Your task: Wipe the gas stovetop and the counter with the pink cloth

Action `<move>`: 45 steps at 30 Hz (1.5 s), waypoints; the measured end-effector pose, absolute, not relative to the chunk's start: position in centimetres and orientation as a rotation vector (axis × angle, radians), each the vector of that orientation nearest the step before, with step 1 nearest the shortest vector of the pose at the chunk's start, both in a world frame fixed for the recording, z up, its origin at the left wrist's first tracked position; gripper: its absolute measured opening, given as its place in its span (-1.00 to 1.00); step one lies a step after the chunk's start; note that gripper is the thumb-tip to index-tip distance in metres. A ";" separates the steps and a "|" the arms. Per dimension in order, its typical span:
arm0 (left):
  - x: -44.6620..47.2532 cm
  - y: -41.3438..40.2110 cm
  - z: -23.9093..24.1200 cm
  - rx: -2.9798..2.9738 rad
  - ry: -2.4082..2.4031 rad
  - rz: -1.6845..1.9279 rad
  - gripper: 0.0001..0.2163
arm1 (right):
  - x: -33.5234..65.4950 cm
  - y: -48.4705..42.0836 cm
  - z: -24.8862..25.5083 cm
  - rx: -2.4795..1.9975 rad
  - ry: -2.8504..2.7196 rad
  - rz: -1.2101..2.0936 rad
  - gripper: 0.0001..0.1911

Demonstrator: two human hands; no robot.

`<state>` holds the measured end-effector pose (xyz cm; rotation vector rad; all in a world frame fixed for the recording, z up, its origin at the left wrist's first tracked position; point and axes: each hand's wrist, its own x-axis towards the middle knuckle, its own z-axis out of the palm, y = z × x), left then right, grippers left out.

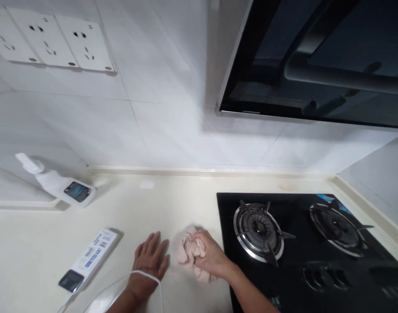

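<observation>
My right hand [212, 257] grips a crumpled pale pink cloth [191, 250], pressed against the cream countertop [137, 204] just left of the gas stove. Flat on the same counter, to the left of the cloth, rests my left hand [150, 257] with its fingers spread and nothing in it. A white cable [147, 274] loops across my left wrist. Farther left lies a long white device with a dark display and blue print [91, 256], possibly a power bank; its kind is unclear.
A white spray bottle [60, 184] stands in the back left corner. The black gas stove [296, 243] with two burners fills the right side. A dark range hood [316, 65] overhangs at upper right. White wall sockets [84, 48] are at upper left.
</observation>
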<state>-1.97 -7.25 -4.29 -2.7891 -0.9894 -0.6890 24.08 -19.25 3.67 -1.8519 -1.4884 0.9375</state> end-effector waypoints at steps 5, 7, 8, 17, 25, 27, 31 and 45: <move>-2.0 -7.4 -4.1 -2.790 -0.986 -0.673 -0.65 | 28.5 -13.6 7.8 -1.998 -1.538 0.738 -0.34; -2.0 -7.5 -4.1 -2.781 -0.984 -0.672 -0.65 | 30.9 -10.8 8.8 -2.253 -1.567 0.720 -0.36; -2.0 -7.5 -4.1 -2.782 -0.984 -0.674 -0.65 | 31.7 -9.5 8.9 -2.367 -1.546 0.749 -0.34; -2.2 -7.4 -4.3 -2.818 -1.025 -0.699 -0.51 | 22.9 -11.7 3.8 -2.325 -1.729 0.623 -0.31; -2.6 -7.2 -4.5 -2.842 -1.007 -0.683 -0.61 | 18.7 -23.9 0.8 -1.704 -2.124 0.790 -0.37; -2.5 -7.1 -4.4 -2.834 -1.024 -0.681 -0.64 | 21.6 -21.2 1.7 -1.844 -2.085 0.759 -0.33; -2.3 -7.1 -4.2 -2.833 -1.051 -0.667 -0.65 | 28.7 -12.3 3.7 -2.339 -1.757 0.595 -0.38; -1.9 -6.9 -4.5 -2.901 -1.109 -0.626 -0.63 | 21.7 -17.0 2.1 -2.302 -1.597 0.632 -0.35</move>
